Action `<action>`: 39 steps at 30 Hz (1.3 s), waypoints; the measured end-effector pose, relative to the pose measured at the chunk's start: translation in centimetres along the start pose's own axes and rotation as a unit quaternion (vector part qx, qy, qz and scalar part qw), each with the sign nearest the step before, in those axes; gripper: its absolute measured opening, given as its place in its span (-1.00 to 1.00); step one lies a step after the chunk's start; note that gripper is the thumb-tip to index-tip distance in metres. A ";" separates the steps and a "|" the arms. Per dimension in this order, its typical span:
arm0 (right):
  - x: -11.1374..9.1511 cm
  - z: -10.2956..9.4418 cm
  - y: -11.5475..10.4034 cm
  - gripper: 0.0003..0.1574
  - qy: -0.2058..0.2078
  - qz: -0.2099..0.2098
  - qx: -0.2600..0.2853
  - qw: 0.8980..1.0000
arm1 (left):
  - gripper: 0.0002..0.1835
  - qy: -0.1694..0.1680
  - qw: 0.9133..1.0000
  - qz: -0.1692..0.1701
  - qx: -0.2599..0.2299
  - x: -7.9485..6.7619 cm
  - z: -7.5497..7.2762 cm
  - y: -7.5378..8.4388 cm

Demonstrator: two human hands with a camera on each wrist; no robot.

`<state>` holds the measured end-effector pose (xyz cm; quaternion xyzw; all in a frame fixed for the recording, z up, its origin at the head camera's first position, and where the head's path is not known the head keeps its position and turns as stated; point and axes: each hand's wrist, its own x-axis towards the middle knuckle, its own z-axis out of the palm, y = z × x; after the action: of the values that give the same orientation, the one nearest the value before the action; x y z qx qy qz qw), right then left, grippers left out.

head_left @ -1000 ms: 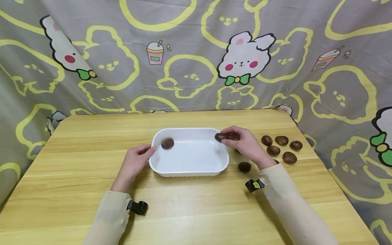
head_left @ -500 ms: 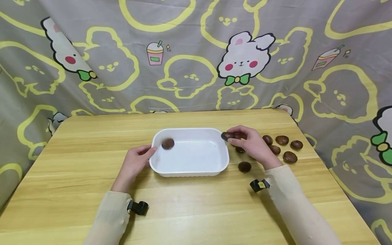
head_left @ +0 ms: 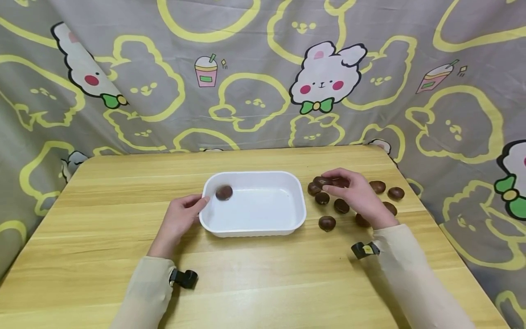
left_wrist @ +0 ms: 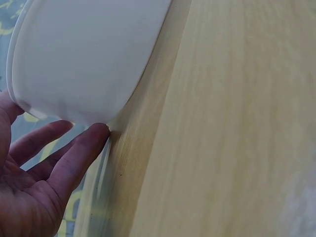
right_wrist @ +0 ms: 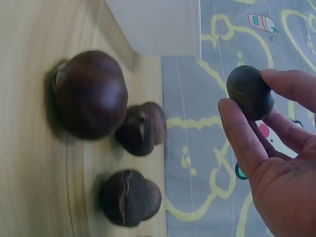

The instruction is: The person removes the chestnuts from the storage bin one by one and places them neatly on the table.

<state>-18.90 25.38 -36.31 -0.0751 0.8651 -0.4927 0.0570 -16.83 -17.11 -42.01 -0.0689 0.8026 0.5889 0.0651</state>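
In the head view my left hand (head_left: 179, 224) holds the left end of a white oblong tray (head_left: 250, 232), thumb over the rim. The left wrist view shows its fingertips (left_wrist: 97, 132) against the tray's outer wall. Inside, near the back left corner, lies one dark brown passion fruit (head_left: 223, 192). My right hand (head_left: 359, 194) is right of the tray, above the loose fruit. It pinches another passion fruit (right_wrist: 249, 93) between thumb and fingertips, clear of the table in the right wrist view.
Several more passion fruit lie right of the tray, the nearest one (head_left: 327, 223) toward the front and another (head_left: 396, 193) at the far right; my right hand and forearm partly cover some. Behind the wooden table (head_left: 263, 283) hangs a patterned curtain (head_left: 255, 55).
My right hand, with the pinched passion fruit, has moved right from the tray's right rim to over the loose fruit. The left hand, the tray and the fruit inside stay put.
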 end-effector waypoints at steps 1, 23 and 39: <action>-0.1 -0.2 0.1 -0.52 0.001 -0.001 -0.002 1.000 | -0.41 0.001 1.000 -0.001 -0.001 0.0 0.0 0.0; -3.7 -5.3 3.1 -0.45 0.096 0.007 -0.017 0.995 | -0.38 0.000 1.000 -0.001 -0.001 0.1 -0.1 0.0; -8.8 -10.8 8.1 -0.40 0.130 0.092 -0.049 0.986 | -0.37 -0.005 1.000 0.004 -0.009 0.0 -0.1 0.1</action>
<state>-12.73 40.20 -37.64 0.0662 0.8915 -0.4479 -0.0145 -16.81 -17.14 -41.92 -0.0628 0.7973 0.5967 0.0661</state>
